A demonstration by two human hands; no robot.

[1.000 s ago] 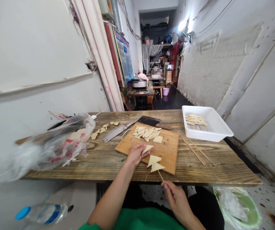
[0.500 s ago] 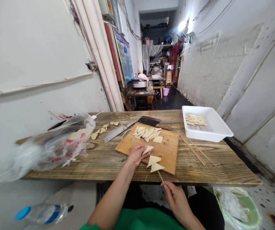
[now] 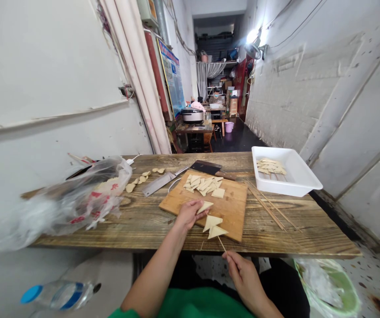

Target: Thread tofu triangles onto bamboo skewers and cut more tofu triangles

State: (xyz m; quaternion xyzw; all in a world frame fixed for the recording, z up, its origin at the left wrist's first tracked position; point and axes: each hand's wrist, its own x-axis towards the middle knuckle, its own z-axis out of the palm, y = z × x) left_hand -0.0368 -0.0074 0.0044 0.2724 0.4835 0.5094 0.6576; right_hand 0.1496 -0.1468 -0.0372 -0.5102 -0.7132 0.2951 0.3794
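My left hand [image 3: 190,213] pinches a pale triangular slice [image 3: 205,206], which looks like tofu, at the tip of a thin skewer [image 3: 222,244]. Two more triangular slices [image 3: 213,222] are threaded lower on that skewer. Its bottom end is gripped by my right hand [image 3: 241,271], in front of the table edge. Behind my left hand lies a wooden cutting board [image 3: 234,207], with a pile of cut triangular slices [image 3: 203,183] and a square piece [image 3: 218,193] on it.
A cleaver [image 3: 163,181] and a dark-bladed knife [image 3: 206,167] lie by the board. Loose skewers [image 3: 269,205] and a white tray [image 3: 300,185] holding filled skewers are to the right. Plastic bags [image 3: 90,198] and several round pale pieces [image 3: 141,179] sit left.
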